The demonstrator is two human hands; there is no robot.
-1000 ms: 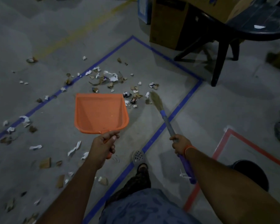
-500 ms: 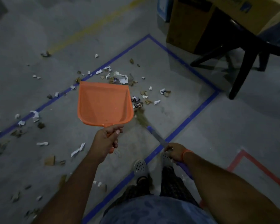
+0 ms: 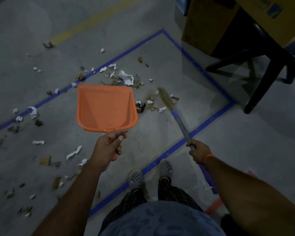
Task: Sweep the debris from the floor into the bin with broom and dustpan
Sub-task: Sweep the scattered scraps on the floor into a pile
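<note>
My left hand (image 3: 109, 147) grips the handle of an orange dustpan (image 3: 106, 108), held above the floor with its pan empty apart from a few specks. My right hand (image 3: 197, 151) grips the blue and grey handle of a broom (image 3: 180, 123); its straw head (image 3: 165, 98) points forward beside a small pile of debris (image 3: 146, 105) just right of the dustpan. More paper and cardboard scraps (image 3: 124, 77) lie beyond the pan and scattered over the floor to the left. The bin is mostly out of view.
Blue tape lines (image 3: 209, 123) mark a rectangle on the grey floor. A dark chair (image 3: 262, 92) and cardboard boxes (image 3: 209, 28) stand at the upper right. My feet in grey clogs (image 3: 136, 178) stand on the tape. Red tape (image 3: 213, 208) shows at the lower right.
The broom head has swung from close beside the dustpan out to the right of the small pile. The dustpan stays in my left hand. My view has shifted, and the bin has left the picture.
</note>
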